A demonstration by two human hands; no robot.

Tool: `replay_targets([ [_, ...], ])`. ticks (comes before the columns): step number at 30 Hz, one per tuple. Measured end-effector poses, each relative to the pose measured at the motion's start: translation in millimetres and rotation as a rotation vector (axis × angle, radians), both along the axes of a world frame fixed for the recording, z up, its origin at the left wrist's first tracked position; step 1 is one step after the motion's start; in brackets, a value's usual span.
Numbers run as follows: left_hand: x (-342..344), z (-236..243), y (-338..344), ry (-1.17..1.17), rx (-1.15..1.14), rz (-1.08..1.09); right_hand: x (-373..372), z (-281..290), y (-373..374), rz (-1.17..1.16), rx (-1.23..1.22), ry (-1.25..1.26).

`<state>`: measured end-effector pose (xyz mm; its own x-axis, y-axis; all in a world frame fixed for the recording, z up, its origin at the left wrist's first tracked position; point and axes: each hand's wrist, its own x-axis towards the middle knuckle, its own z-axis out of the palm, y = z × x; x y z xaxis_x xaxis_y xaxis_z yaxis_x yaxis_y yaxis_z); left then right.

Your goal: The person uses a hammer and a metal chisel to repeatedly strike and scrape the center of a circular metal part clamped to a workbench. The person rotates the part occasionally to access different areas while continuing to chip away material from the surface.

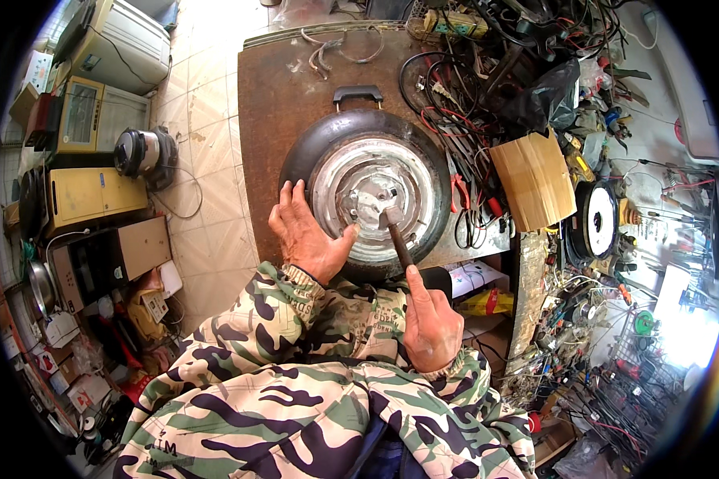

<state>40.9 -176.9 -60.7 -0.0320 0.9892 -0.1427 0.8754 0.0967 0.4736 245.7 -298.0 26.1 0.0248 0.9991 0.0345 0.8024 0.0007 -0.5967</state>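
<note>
A small wheel with a black tyre [303, 152] and a dull silver metal rim [335, 172] lies flat on a worn brown workbench [268, 88]. My left hand [307, 235] rests on its left near side, fingers spread over the tyre and thumb on the rim. My right hand [433, 323] is wrapped round the handle of a hammer [399, 243], index finger stretched along it. The hammer's head is over the hub in the middle of the rim; I cannot tell whether it touches. Both forearms wear camouflage sleeves.
Beyond the tyre is a black handle [358, 94]. Red-handled pliers [459, 191], cables and a cardboard piece [533, 180] crowd the right side. A black-rimmed wheel [597, 222] stands farther right. Left, on the tiled floor [208, 152], are a rice cooker [140, 152] and a yellow cabinet [96, 191].
</note>
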Motion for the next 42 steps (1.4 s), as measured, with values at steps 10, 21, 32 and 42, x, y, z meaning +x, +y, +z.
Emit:
replay_targets([
  [10, -0.5, -0.6, 2.2, -0.006, 0.034, 0.009, 4.5, -11.3, -6.2, 0.019, 0.144, -0.009],
  [21, -4.4, -0.9, -1.2, 0.041, 0.076, -0.029, 17.6, -49.6, -22.2, 0.138, 0.221, -0.103],
  [32, -8.9, 0.5, -0.4, 0.071, 0.07, -0.025, 21.0, -57.9, -25.1, 0.123, 0.232, -0.029],
  [42, -5.9, -0.3, 3.6, 0.059, 0.067, -0.035, 27.4, -53.3, -19.0, 0.086, 0.209, -0.04],
])
